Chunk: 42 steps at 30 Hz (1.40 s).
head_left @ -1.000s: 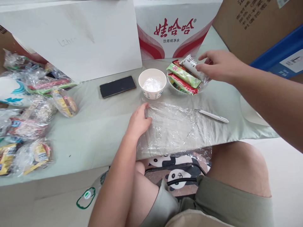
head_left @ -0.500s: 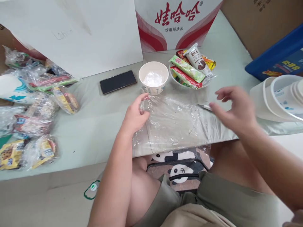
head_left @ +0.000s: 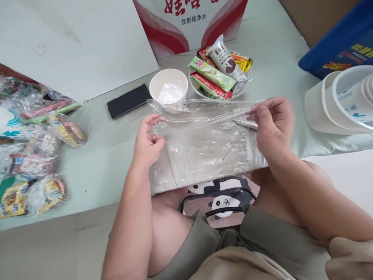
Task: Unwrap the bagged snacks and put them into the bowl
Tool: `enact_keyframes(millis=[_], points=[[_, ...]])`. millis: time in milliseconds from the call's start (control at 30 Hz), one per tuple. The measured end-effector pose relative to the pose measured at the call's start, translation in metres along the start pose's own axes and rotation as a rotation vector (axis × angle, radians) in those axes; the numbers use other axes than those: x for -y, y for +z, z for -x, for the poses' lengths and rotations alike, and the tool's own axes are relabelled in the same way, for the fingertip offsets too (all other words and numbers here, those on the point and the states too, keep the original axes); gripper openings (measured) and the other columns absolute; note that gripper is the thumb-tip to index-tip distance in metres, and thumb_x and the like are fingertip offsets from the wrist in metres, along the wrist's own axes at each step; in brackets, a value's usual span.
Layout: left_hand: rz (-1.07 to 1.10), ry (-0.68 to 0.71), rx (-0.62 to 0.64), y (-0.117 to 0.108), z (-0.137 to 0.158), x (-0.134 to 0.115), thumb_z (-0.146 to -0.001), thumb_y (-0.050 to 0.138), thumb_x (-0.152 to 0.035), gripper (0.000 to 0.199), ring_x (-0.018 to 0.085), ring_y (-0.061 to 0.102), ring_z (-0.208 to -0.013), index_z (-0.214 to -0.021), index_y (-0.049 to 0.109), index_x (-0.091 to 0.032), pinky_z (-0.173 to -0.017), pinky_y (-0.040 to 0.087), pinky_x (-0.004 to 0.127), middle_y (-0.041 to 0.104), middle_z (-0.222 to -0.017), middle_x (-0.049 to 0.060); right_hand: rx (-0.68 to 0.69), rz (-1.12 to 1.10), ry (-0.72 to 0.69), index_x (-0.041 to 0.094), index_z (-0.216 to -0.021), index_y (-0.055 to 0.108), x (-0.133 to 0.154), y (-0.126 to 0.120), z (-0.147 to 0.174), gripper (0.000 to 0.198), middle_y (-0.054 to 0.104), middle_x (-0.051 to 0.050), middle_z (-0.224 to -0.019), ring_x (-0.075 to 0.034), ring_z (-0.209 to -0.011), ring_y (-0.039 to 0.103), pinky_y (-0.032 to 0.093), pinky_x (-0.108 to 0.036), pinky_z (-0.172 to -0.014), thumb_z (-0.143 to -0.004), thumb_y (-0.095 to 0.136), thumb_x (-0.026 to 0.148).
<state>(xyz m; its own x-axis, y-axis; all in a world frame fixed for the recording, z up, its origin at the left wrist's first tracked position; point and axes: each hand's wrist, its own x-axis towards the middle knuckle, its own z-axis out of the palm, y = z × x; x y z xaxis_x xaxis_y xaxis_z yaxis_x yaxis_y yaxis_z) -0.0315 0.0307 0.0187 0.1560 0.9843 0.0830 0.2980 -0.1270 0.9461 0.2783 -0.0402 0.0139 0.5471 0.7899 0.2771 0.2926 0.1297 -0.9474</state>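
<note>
A thin sheet of clear plastic film (head_left: 201,144) lies spread and wrinkled over the front of the table. Its far edge is lifted and stretched between my two hands. My right hand (head_left: 274,124) pinches that edge at the right corner. At the left side, my left hand (head_left: 148,142) has its fingers curled around the film's edge, with the thumb a little apart from the index finger. Just beyond the film stands a white paper bowl (head_left: 154,87) with crumpled clear plastic inside. A white pen-like object (head_left: 247,124) lies partly under the film, near my right hand.
A bowl of wrapped snacks (head_left: 214,74) sits behind the film, and a black phone (head_left: 128,101) lies left of the paper bowl. Bagged snacks (head_left: 37,163) pile up at far left. White tubs (head_left: 317,105) stand at right; a large carton (head_left: 192,35) is behind.
My right hand has moved left from above the table and taken hold of the film's far right corner, raising that edge. My left hand stays at the left side. The view has shifted.
</note>
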Motion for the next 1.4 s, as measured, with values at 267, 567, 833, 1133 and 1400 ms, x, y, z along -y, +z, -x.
enact_keyframes(millis=[267, 567, 833, 1133, 1400], points=[[0.229, -0.377, 0.17, 0.011, -0.008, -0.009, -0.065, 0.084, -0.038, 0.031, 0.005, 0.04, -0.046, -0.084, 0.069, -0.019, -0.043, 0.029, 0.022, 0.071, -0.075, 0.003, 0.324, 0.042, 0.099, 0.027, -0.089, 0.065, 0.0, -0.002, 0.011, 0.017, 0.07, -0.001, -0.079, -0.018, -0.071, 0.069, 0.061, -0.035, -0.069, -0.082, 0.077, 0.036], [0.222, 0.039, -0.231, 0.009, -0.006, -0.003, -0.072, 0.085, -0.045, 0.023, 0.017, 0.066, -0.083, -0.076, 0.072, -0.026, -0.068, 0.054, 0.029, 0.072, -0.098, 0.003, 0.406, 0.146, -0.292, 0.029, -0.07, 0.07, -0.001, -0.012, 0.011, 0.017, 0.069, -0.002, -0.088, -0.019, -0.08, 0.069, 0.059, -0.04, -0.073, -0.085, 0.069, 0.023], [0.267, -0.319, 0.221, 0.003, 0.002, -0.004, -0.064, 0.094, -0.039, 0.036, 0.018, 0.073, -0.08, -0.09, 0.077, -0.02, -0.081, 0.062, 0.036, 0.077, -0.089, 0.006, 0.162, -0.051, -0.126, 0.041, -0.104, 0.07, -0.004, -0.004, 0.01, 0.034, 0.065, -0.002, -0.103, -0.018, -0.073, 0.062, 0.054, -0.035, -0.061, -0.074, 0.085, 0.037], [0.392, -0.168, -0.015, 0.002, -0.002, -0.012, -0.066, 0.088, -0.036, 0.033, 0.015, 0.073, -0.087, -0.064, 0.059, -0.021, -0.083, 0.061, 0.032, 0.075, -0.108, 0.002, 0.404, -0.091, 0.037, 0.026, -0.088, 0.062, -0.001, -0.009, 0.008, 0.024, 0.073, -0.006, -0.108, -0.021, -0.096, 0.071, 0.057, -0.038, -0.084, -0.078, 0.081, 0.036], [0.335, -0.382, 0.204, -0.003, -0.002, -0.011, -0.069, 0.088, -0.028, 0.047, 0.015, 0.075, -0.071, -0.109, 0.065, -0.028, -0.067, 0.06, 0.027, 0.079, -0.098, 0.002, 0.483, -0.084, 0.352, 0.026, -0.093, 0.064, 0.016, -0.01, 0.007, 0.035, 0.064, 0.002, -0.059, -0.015, -0.046, 0.056, 0.043, -0.028, -0.044, -0.081, 0.078, 0.056]])
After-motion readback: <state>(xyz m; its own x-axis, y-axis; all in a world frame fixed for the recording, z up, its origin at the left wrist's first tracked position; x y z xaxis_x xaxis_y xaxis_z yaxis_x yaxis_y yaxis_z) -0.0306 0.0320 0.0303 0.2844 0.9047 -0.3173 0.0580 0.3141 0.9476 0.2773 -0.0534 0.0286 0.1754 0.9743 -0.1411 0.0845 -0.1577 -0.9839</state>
